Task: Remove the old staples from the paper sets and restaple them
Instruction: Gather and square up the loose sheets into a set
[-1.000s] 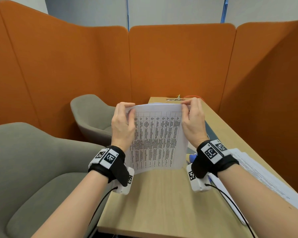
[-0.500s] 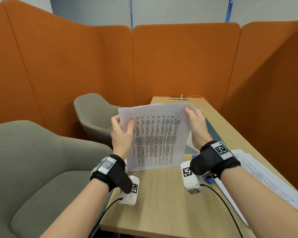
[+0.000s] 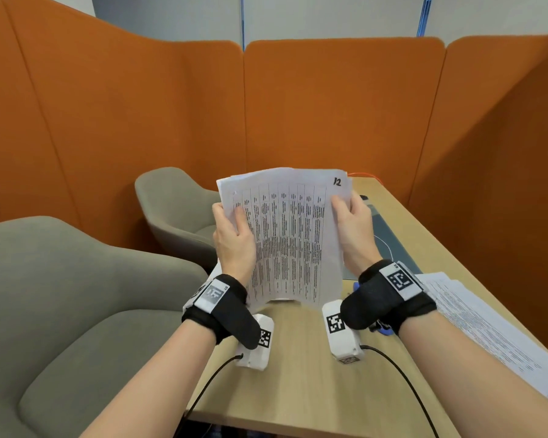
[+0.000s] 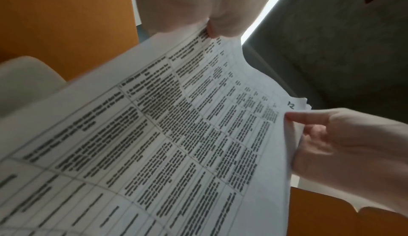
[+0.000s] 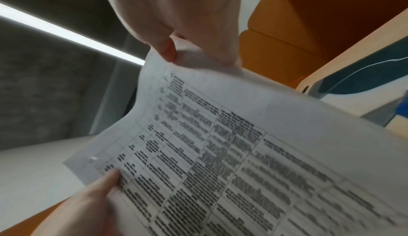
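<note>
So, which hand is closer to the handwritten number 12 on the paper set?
Right. The right hand grips the paper set at its right edge, just below the 12 in the top right corner. The left hand holds the opposite edge.

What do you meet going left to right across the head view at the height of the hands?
Near grey armchair → left hand → paper set, gripped by both hands → right hand → dark mat on the table → orange partition.
</note>
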{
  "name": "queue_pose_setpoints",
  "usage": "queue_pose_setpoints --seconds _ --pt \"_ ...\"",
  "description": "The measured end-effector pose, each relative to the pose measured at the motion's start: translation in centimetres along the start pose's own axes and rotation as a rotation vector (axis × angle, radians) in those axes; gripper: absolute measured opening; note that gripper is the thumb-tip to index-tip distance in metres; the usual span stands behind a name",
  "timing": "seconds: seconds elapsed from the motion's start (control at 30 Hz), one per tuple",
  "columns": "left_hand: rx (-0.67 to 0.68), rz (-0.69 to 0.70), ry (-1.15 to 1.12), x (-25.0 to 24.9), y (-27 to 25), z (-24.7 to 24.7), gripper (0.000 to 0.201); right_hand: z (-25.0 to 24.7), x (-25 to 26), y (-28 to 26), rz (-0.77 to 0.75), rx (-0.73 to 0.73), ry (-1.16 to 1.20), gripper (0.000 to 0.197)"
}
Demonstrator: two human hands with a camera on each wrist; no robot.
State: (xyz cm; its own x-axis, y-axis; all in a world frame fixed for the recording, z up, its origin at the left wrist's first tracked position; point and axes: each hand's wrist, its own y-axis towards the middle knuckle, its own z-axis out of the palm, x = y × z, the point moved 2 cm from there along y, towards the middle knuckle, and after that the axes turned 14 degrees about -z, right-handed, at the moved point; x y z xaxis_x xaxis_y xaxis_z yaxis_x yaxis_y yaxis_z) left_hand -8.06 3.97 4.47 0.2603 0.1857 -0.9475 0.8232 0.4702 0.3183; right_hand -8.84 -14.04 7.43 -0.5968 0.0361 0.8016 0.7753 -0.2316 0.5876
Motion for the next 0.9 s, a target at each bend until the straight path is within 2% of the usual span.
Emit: queue_pose_setpoints --seconds 0.1,0.17,0.27,0.5,0.57,0.6,0.67,0.73,0.83,0.9 --pt "0.014 0.038 0.046 0.6 -0.6 0.1 0.006 0.0 -0.4 -0.5 0.018 0.007 -0.040 0.009" --pt "0.069 -0.007 0.071 1.7 -1.0 0.1 0.009 -0.5 -1.4 -1.1 0.102 -0.004 -0.044 0.012" --pt "0.121 -0.081 0.050 2.9 -0.9 0.0 0.011 -0.9 -2.1 -1.5 0.217 -0.029 0.074 0.014" --pt "0.151 -0.107 -0.028 3.1 -1.0 0.1 0.017 -0.5 -2.0 -1.6 0.272 -0.028 0.142 0.015" --pt "0.110 -0.072 -0.033 2.8 -0.9 -0.1 0.016 -0.7 -1.9 -1.4 0.263 -0.019 0.139 0.018" --pt "0.078 -0.036 -0.046 2.4 -0.7 -0.3 0.022 -0.8 -1.8 -1.4 0.252 -0.015 0.138 0.021" --pt "0.029 0.081 -0.058 1.3 -0.4 -0.6 0.051 -0.9 -1.6 -1.5 0.218 0.006 0.125 0.023" --pt "-0.002 0.186 -0.010 0.2 -0.2 -0.9 0.064 -1.0 -1.6 -1.8 0.181 0.029 0.110 0.023" --pt "-0.024 0.281 0.069 -0.8 0.2 -1.2 0.058 -1.2 -1.7 -2.2 0.140 0.036 0.109 0.022" --pt "-0.024 0.284 0.063 -0.9 0.5 -1.4 0.055 -1.4 -1.8 -2.2 0.124 0.037 0.098 0.020"
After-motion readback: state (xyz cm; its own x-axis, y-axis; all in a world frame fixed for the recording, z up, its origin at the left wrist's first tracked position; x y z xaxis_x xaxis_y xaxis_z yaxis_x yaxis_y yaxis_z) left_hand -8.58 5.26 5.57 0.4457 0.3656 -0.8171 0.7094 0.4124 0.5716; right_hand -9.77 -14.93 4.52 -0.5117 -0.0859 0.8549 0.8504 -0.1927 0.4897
